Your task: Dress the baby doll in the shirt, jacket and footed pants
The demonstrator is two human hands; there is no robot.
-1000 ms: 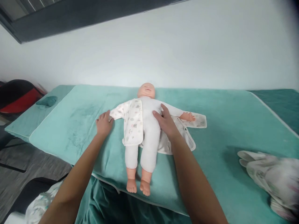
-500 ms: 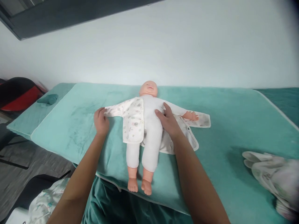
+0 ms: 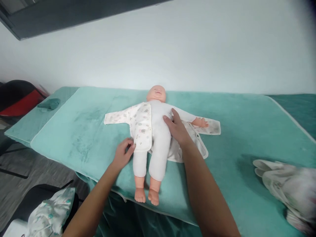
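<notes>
A baby doll (image 3: 160, 131) in white underclothes lies face up on the bed. Its arm on my left is inside the sleeve of a printed baby jacket (image 3: 143, 126), whose front panel covers that side of the chest. The jacket's other half is spread beneath the doll, its sleeve lying flat under the bare doll hand. My left hand (image 3: 124, 153) has its thumb and fingertips closed at the lower side edge of the front panel. Resting on the doll's side, my right hand (image 3: 177, 128) has thumb and forefinger apart; its other fingers are partly hidden.
The doll lies on a green padded bed (image 3: 86, 131) against a white wall (image 3: 197, 46). Folded printed cloth (image 3: 286, 187) lies at the right. At lower left, a black chair (image 3: 32, 197) holds a patterned cloth (image 3: 51, 210). A dark frame (image 3: 74, 18) crosses the upper left.
My left hand has left the sleeve cuff and moved down and right to the jacket's lower side edge. My right hand stays on the doll's side.
</notes>
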